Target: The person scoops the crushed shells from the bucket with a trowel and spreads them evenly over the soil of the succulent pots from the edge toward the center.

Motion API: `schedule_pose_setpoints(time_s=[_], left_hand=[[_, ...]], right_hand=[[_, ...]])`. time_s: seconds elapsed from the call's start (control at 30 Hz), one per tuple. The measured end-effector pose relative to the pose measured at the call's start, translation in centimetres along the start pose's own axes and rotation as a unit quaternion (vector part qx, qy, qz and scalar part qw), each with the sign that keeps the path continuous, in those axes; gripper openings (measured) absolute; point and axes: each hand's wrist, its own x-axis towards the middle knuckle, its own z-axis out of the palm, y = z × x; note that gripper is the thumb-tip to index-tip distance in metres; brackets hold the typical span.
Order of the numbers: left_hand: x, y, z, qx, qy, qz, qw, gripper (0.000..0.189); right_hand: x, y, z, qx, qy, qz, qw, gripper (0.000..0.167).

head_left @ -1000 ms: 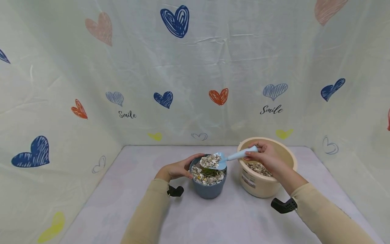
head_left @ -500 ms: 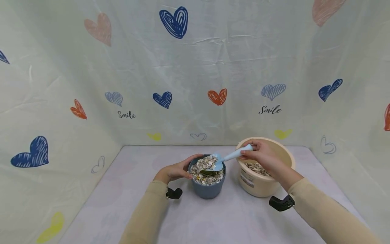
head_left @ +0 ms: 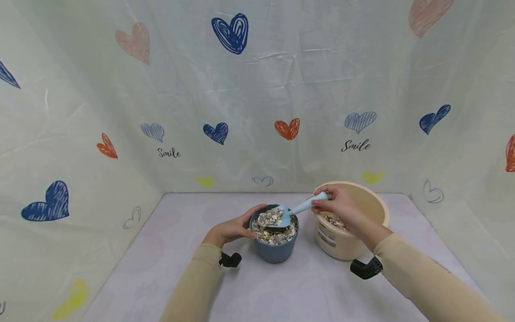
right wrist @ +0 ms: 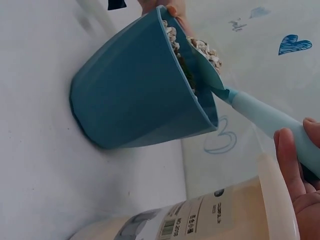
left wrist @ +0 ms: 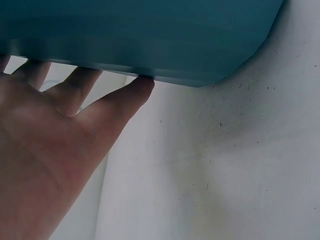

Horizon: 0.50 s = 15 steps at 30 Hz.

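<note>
My left hand point(head_left: 232, 229) holds the left side of a blue-grey flowerpot point(head_left: 275, 253), thumb on the near side and fingers toward the far side. In the left wrist view, thumb and fingertips touch the pot wall. Pale gravel point(head_left: 271, 238) fills the pot around a dark green plant point(head_left: 277, 230), mostly hidden. With my right hand point(head_left: 342, 206) I grip the handle of a light blue hand trowel point(head_left: 302, 206). Its blade, heaped with gravel, tilts down to the left over the pot opening. The right wrist view shows the loaded blade point(right wrist: 207, 70) at the pot rim.
A cream plastic tub point(head_left: 333, 248) with a label stands right of the pot, holding more gravel point(head_left: 337, 221); my right forearm passes over its rim. A pale cloth covers the table point(head_left: 257, 295). Behind hangs a curtain point(head_left: 249, 89) printed with hearts.
My right hand has moved slightly left and down, bringing the trowel blade lower over the pot. The left hand and pot stay in place.
</note>
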Motion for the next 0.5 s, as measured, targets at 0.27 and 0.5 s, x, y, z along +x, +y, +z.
schedule_pose_setpoints(time_s=[0.27, 0.5], left_hand=[[-0.2, 0.0, 0.3, 0.009, 0.011, 0.004, 0.9999, 0.1], [-0.5, -0.2, 0.6, 0.009, 0.026, -0.001, 0.9996, 0.102]], right_hand=[[0.0, -0.3, 1.0, -0.013, 0.008, -0.011, 0.9998, 0.03], [0.2, -0.3, 2.0, -0.018, 0.017, -0.026, 0.9994, 0.03]])
